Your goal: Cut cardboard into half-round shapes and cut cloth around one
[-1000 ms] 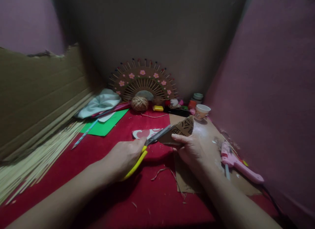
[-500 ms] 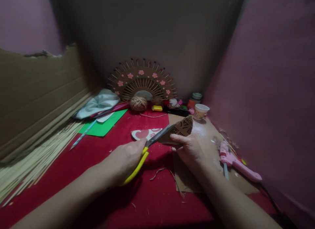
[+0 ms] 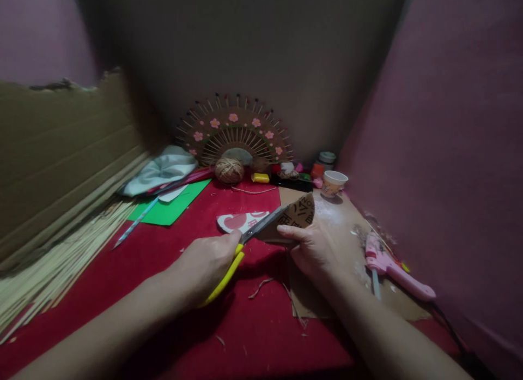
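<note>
My left hand is closed around a pair of scissors with yellow handles, the blades pointing up and to the right. Those blades lie along the edge of a brown cardboard piece printed with dark characters. My right hand pinches this cardboard, thumb on top; the fingers beneath it are hidden. Just behind the blades, a half-round white piece with a red pattern rests on the red cloth. A larger flat cardboard sheet lies under my right forearm.
A pink glue gun lies at right beside a paper cup. At the back stand a flowered stick fan and a twine ball. Thin sticks, green paper and a pencil lie at left.
The cardboard piece and my right hand have shifted slightly left, with the scissors moving a little the same way. Both hands keep their hold.
</note>
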A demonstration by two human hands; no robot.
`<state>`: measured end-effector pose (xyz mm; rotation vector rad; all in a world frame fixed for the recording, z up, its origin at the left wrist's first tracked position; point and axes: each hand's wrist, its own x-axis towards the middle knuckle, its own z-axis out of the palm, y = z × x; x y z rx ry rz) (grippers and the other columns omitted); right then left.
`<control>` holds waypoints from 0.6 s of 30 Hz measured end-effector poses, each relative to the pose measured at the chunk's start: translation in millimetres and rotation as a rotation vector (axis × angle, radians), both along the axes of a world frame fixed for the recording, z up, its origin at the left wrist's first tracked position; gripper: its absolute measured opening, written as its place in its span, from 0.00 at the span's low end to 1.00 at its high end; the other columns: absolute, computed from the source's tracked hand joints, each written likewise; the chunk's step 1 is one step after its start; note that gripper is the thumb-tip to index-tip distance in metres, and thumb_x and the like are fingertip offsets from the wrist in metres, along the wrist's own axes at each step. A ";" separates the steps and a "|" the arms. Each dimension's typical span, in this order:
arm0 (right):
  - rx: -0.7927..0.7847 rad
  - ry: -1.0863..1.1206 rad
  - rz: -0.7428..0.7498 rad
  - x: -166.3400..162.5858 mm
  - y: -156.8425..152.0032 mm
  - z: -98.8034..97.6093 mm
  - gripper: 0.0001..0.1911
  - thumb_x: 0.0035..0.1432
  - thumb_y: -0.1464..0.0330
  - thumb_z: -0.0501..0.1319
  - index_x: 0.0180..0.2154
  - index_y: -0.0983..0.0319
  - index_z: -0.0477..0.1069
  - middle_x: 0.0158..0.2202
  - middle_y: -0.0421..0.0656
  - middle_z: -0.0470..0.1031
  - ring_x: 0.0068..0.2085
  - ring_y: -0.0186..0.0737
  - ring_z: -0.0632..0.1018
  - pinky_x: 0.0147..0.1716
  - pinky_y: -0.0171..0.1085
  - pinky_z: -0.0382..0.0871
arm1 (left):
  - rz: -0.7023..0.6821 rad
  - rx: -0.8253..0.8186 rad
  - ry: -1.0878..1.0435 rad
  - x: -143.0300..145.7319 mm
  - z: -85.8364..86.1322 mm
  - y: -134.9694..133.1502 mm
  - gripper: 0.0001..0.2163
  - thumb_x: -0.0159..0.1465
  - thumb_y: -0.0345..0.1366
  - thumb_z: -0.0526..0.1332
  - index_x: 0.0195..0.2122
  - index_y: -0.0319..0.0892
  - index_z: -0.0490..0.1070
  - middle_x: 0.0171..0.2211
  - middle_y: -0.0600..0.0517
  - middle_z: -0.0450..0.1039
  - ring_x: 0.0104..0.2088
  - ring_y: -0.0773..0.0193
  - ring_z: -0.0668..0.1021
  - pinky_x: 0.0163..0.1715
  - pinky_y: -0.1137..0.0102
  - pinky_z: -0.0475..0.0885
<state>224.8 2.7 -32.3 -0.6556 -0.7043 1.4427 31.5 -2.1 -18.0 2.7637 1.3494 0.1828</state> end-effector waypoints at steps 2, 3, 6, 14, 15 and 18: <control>0.002 0.000 -0.004 0.2 0.4 -0.8 0.18 0.35 0.80 0.64 0.33 0.63 0.74 0.25 0.38 0.78 0.27 0.41 0.78 0.36 0.43 0.74 | -0.018 0.007 0.070 0.0 1.6 -1.0 0.18 0.62 0.32 0.42 0.53 0.34 0.56 0.26 0.47 0.72 0.24 0.57 0.76 0.23 0.68 0.65; 0.007 -0.001 -0.001 0.4 0.7 -1.4 0.17 0.35 0.80 0.64 0.33 0.63 0.74 0.25 0.39 0.78 0.28 0.42 0.79 0.36 0.44 0.74 | -0.026 0.013 0.100 -0.1 2.3 -1.4 0.18 0.62 0.31 0.43 0.53 0.34 0.56 0.25 0.47 0.72 0.23 0.57 0.75 0.22 0.68 0.64; 0.034 -0.007 -0.002 1.1 1.2 -3.4 0.17 0.36 0.80 0.64 0.33 0.63 0.74 0.26 0.39 0.78 0.30 0.42 0.79 0.38 0.44 0.74 | -0.021 0.011 0.114 0.0 3.5 -2.3 0.18 0.62 0.32 0.42 0.53 0.33 0.57 0.23 0.48 0.71 0.22 0.57 0.75 0.21 0.68 0.64; 0.073 -0.021 0.020 1.5 2.9 -6.7 0.18 0.37 0.79 0.65 0.34 0.62 0.73 0.26 0.39 0.79 0.34 0.45 0.79 0.40 0.45 0.73 | 0.028 -0.124 -0.184 5.1 5.0 -3.3 0.16 0.64 0.37 0.43 0.51 0.40 0.58 0.36 0.45 0.73 0.35 0.58 0.76 0.33 0.66 0.69; 0.075 -0.025 0.014 1.0 2.9 -6.9 0.18 0.36 0.79 0.65 0.35 0.62 0.73 0.26 0.39 0.79 0.34 0.45 0.79 0.40 0.45 0.73 | 0.032 -0.130 -0.169 5.6 4.7 -3.0 0.16 0.64 0.37 0.43 0.51 0.40 0.58 0.35 0.45 0.72 0.34 0.58 0.76 0.32 0.66 0.69; 0.067 -0.033 -0.002 -0.5 2.1 -7.3 0.20 0.36 0.80 0.65 0.36 0.62 0.73 0.29 0.40 0.79 0.33 0.44 0.80 0.38 0.45 0.74 | 0.043 -0.120 -0.114 6.5 2.9 -1.9 0.17 0.63 0.36 0.43 0.51 0.38 0.58 0.31 0.45 0.72 0.30 0.57 0.75 0.29 0.66 0.68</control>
